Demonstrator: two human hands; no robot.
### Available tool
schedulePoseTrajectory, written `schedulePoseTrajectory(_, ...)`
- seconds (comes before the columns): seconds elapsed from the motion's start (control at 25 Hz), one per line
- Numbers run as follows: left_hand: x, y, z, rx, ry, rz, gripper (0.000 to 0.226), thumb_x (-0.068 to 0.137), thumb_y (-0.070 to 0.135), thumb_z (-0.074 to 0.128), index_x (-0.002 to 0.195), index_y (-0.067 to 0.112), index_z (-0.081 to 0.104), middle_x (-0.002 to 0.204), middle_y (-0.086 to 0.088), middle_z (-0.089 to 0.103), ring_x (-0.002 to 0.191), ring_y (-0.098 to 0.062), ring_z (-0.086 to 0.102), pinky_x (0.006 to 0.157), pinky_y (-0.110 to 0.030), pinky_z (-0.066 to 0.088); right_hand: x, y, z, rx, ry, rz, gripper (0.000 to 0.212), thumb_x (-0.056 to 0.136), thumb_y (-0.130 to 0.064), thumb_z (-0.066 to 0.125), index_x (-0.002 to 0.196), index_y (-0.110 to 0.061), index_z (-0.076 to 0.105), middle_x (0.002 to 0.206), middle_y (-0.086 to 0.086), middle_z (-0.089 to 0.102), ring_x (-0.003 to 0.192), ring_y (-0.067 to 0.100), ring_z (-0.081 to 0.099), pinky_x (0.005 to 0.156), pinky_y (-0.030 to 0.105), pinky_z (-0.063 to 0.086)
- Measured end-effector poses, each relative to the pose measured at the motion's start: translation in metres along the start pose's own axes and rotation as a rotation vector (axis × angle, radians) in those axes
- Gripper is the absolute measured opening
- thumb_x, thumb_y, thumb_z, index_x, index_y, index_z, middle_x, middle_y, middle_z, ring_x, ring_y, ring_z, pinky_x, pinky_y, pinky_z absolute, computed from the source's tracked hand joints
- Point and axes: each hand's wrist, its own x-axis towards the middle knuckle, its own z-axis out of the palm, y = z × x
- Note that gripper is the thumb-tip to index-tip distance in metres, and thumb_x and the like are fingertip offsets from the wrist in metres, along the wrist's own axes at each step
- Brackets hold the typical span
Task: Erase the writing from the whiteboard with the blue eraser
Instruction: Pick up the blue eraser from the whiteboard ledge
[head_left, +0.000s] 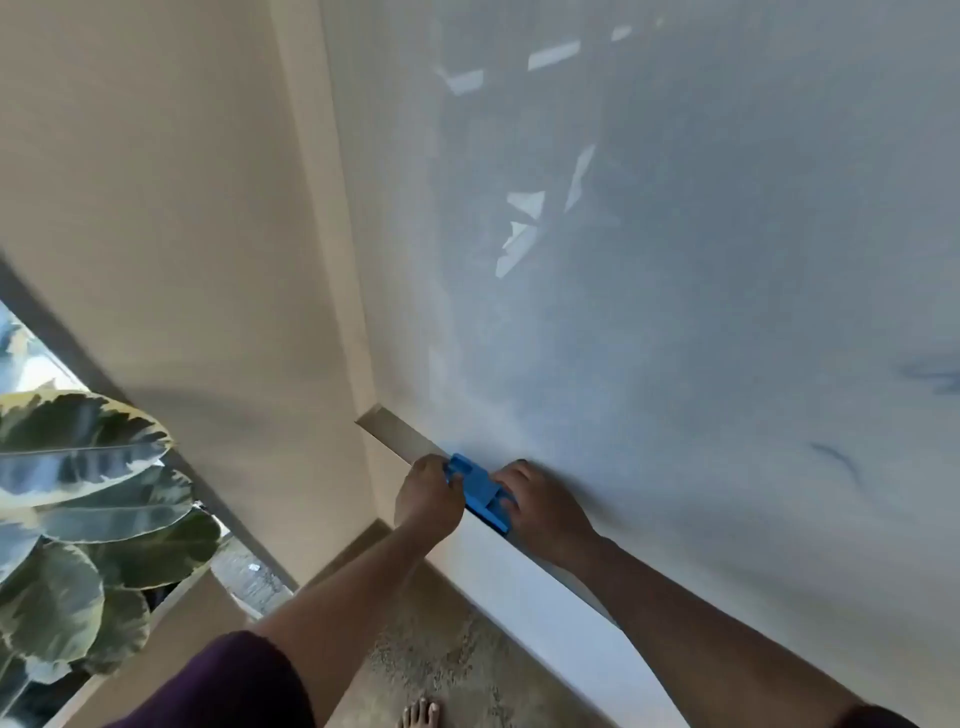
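The blue eraser (479, 489) lies along the metal tray ledge (397, 434) at the whiteboard's lower left corner. My left hand (426, 493) grips its left end and my right hand (543, 506) grips its right end. The whiteboard (675, 260) fills the upper right; it looks smeared grey-blue with window reflections. Dark marker strokes (836, 460) remain low on the right, and another smudge of writing (930, 374) sits at the right edge.
A beige wall (182, 208) stands left of the board. A large-leafed plant (78, 519) fills the lower left beside a window. Speckled floor (441, 649) and a bare foot (421, 714) show below.
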Motion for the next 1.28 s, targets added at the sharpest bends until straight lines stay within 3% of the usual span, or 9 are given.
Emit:
schedulePoseTrajectory(0.2, 0.037, -0.019, 0.011, 0.107, -0.148, -0.009, 0.038, 0.108, 0.033, 0.048, 0.136, 0.018, 0.068, 0.173, -0.009, 0.028, 0.163, -0.028, 0.021, 0.125, -0.044, 0.036, 0.012, 0.000, 0.024, 0.035, -0.077, 0.205, 0.036, 0.104, -0.020, 0.057, 0.140, -0.015, 0.059, 0.136, 0.002, 0.063, 0.123, 0.022, 0.061, 0.103, 0.035, 0.053)
schedulePoseTrajectory(0.44, 0.048, -0.023, 0.034, 0.103, -0.193, -0.010, 0.041, 0.107, 0.031, 0.050, 0.137, 0.006, 0.063, 0.176, -0.013, 0.019, 0.166, -0.031, 0.003, 0.132, -0.047, 0.024, 0.013, 0.004, 0.044, 0.001, -0.073, 0.136, 0.030, 0.104, -0.018, 0.053, 0.132, -0.013, 0.060, 0.130, 0.005, 0.054, 0.117, 0.025, 0.057, 0.099, 0.035, 0.052)
schedulePoseTrajectory(0.52, 0.048, -0.019, 0.035, 0.073, -0.179, -0.022, 0.034, 0.107, 0.029, 0.053, 0.127, 0.004, 0.064, 0.174, -0.014, 0.023, 0.165, -0.033, 0.009, 0.131, -0.047, 0.026, 0.010, 0.006, 0.045, 0.010, -0.075, 0.112, 0.032, 0.102, -0.017, 0.055, 0.134, -0.015, 0.061, 0.134, 0.003, 0.051, 0.120, 0.024, 0.056, 0.102, 0.036, 0.051)
schedulePoseTrajectory(0.6, 0.044, -0.012, 0.032, 0.030, -0.146, -0.022, 0.030, 0.106, 0.026, 0.054, 0.122, 0.003, 0.064, 0.167, -0.013, 0.033, 0.157, -0.033, 0.027, 0.126, -0.046, 0.034, 0.006, 0.007, 0.043, 0.001, -0.046, 0.092, 0.035, 0.100, -0.017, 0.058, 0.135, -0.018, 0.060, 0.136, -0.001, 0.049, 0.121, 0.023, 0.056, 0.101, 0.037, 0.053)
schedulePoseTrajectory(0.8, 0.022, 0.011, 0.021, -0.075, -0.085, 0.024, 0.021, 0.105, 0.017, 0.053, 0.114, 0.001, 0.063, 0.158, -0.015, 0.037, 0.134, -0.031, 0.051, 0.112, -0.039, 0.049, -0.005, -0.005, 0.025, -0.049, 0.126, -0.002, 0.033, 0.096, -0.027, 0.064, 0.129, -0.022, 0.059, 0.131, -0.004, 0.051, 0.114, 0.021, 0.058, 0.083, 0.036, 0.059)
schedulePoseTrajectory(0.96, -0.013, 0.031, 0.005, -0.143, 0.015, 0.094, 0.016, 0.103, 0.011, 0.052, 0.104, 0.000, 0.064, 0.152, -0.015, 0.042, 0.117, -0.026, 0.057, 0.098, -0.030, 0.049, -0.026, -0.012, 0.002, -0.058, 0.234, -0.054, 0.037, 0.097, -0.034, 0.059, 0.132, -0.024, 0.056, 0.136, -0.003, 0.050, 0.110, 0.020, 0.060, 0.078, 0.032, 0.058)
schedulePoseTrajectory(1.08, -0.055, 0.054, -0.005, -0.193, 0.113, 0.222, 0.011, 0.105, 0.011, 0.052, 0.099, 0.007, 0.060, 0.154, -0.008, 0.039, 0.120, -0.023, 0.058, 0.096, -0.030, 0.055, -0.051, -0.021, -0.021, -0.051, 0.336, -0.094, 0.040, 0.099, -0.038, 0.055, 0.136, -0.023, 0.054, 0.141, -0.001, 0.049, 0.094, 0.022, 0.067, 0.069, 0.034, 0.060)
schedulePoseTrajectory(1.16, -0.085, 0.071, -0.010, -0.213, 0.164, 0.302, 0.012, 0.105, 0.009, 0.049, 0.106, 0.005, 0.060, 0.156, -0.002, 0.036, 0.116, -0.021, 0.059, 0.091, -0.026, 0.057, -0.072, -0.026, -0.038, -0.037, 0.395, -0.141, 0.045, 0.098, -0.035, 0.059, 0.141, -0.024, 0.054, 0.141, -0.001, 0.051, 0.083, 0.022, 0.068, 0.065, 0.033, 0.058)
schedulePoseTrajectory(1.28, -0.127, 0.094, -0.016, -0.221, 0.209, 0.411, 0.016, 0.105, 0.009, 0.049, 0.117, 0.006, 0.060, 0.154, 0.002, 0.037, 0.117, -0.019, 0.060, 0.096, -0.024, 0.059, -0.106, -0.028, -0.068, -0.040, 0.475, -0.196, 0.051, 0.098, -0.033, 0.062, 0.148, -0.025, 0.053, 0.149, 0.000, 0.052, 0.083, 0.022, 0.070, 0.067, 0.029, 0.057)
